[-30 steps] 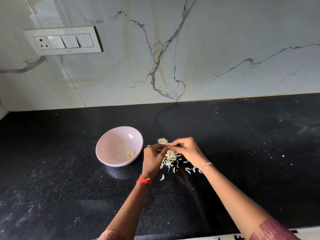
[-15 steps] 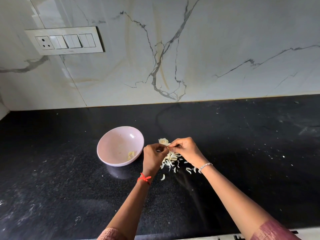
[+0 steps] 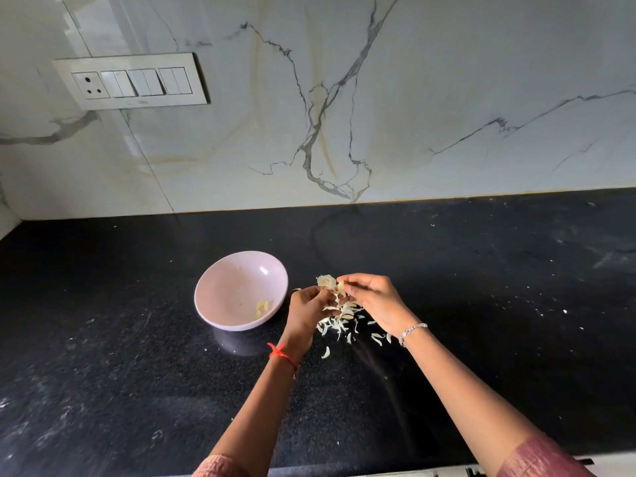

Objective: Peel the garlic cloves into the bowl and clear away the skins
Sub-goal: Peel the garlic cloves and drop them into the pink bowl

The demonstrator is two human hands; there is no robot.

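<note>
A pale pink bowl (image 3: 237,287) stands on the black counter with a few peeled cloves (image 3: 261,308) at its lower right inside. Just right of it, my right hand (image 3: 373,301) pinches a pale garlic clove (image 3: 341,287) between thumb and fingertips. My left hand (image 3: 308,313) is beside it with fingers curled, pinching a strip of skin that hangs from the clove. Behind the clove lies the rest of the garlic head (image 3: 325,280). A heap of loose skins (image 3: 339,320) is spread on the counter under and between both hands.
The black stone counter (image 3: 481,304) runs wide to the right and left, dusted with small white flecks. A marble wall with a switch panel (image 3: 132,80) rises behind it. The counter's front edge is near my elbows.
My hands have drawn slightly apart; the clove now shows bare in my right fingertips and a strip of skin has come away toward my left hand.
</note>
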